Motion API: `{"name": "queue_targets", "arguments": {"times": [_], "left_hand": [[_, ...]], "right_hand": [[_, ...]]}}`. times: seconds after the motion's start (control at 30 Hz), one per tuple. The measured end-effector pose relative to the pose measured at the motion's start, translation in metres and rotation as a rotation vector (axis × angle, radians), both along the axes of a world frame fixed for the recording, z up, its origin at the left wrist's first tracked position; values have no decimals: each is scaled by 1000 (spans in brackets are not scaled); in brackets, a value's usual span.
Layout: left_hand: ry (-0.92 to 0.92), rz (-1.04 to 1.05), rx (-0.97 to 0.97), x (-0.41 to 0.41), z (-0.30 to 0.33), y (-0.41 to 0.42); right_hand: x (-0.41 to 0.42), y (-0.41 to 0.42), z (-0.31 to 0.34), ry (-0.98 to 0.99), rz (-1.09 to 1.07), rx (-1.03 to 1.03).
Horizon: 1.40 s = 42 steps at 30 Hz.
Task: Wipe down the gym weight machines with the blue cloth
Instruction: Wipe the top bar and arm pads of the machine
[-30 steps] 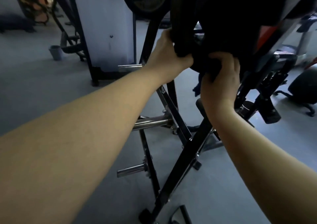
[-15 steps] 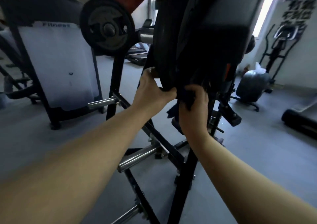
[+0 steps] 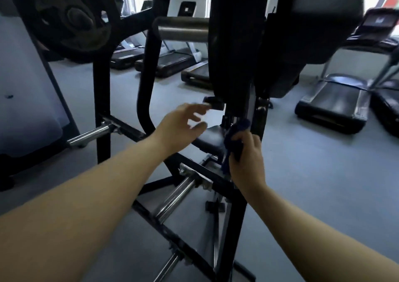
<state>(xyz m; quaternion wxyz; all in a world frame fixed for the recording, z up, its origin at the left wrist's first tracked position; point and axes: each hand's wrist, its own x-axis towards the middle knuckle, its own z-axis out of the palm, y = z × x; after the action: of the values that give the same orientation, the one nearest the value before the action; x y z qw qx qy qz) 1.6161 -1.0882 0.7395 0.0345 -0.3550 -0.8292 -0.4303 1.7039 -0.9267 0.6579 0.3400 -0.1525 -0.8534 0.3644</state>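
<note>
Now the blue cloth is gripped in the right hand and pressed on the tall upright post of the weight machine; the left hand is held open, empty, just beside it.

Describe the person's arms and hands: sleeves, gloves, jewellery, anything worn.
Both forearms are bare for as far as the frame shows, with no sleeve edge in view. The left hand has no glove, and no ring can be made out, though its fingers are blurred. The right hand is ungloved too. No watch, band or bracelet sits on either wrist. No markings are visible.
</note>
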Motion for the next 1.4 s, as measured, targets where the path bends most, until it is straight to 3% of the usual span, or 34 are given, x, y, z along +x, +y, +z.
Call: {"name": "queue_targets", "arguments": {"times": [0.13,0.27,0.33,0.5,0.6,0.73,0.87,0.97,1.1,1.27,1.33,1.4], "left_hand": [[-119,106,-402,-20,-92,-10],[-269,29,-791,-10,-172,-19],[-326,34,-877,-8,-197,-22],[-269,21,-863,-13,-216,-33],[-184,2,-876,-12,-220,-43],[-110,-37,-881,-18,-218,-46],[-76,-117,-804,-41,-219,-51],[-126,-201,-756,-52,-222,-63],[-149,-298,-681,-66,-220,-75],[-292,-300,-562,-83,-219,-79],[-253,-335,-583,-89,-221,-80],[-236,-351,-584,-94,-223,-84]], "right_hand": [[-19,10,-58,-350,52,43],[-31,14,-109,-633,-5,61],[-39,10,-126,-745,-32,182],[-72,-4,-135,-759,195,339],[-58,4,-142,-753,135,408],[-47,-5,-155,-742,-65,313],[-87,-26,-150,-649,126,246],[-84,-20,-153,-621,128,306],[-77,-34,-157,-589,-38,153],[-93,-74,-146,-663,139,202],[-90,-87,-145,-730,269,323],[-86,-98,-146,-750,290,257]]}}
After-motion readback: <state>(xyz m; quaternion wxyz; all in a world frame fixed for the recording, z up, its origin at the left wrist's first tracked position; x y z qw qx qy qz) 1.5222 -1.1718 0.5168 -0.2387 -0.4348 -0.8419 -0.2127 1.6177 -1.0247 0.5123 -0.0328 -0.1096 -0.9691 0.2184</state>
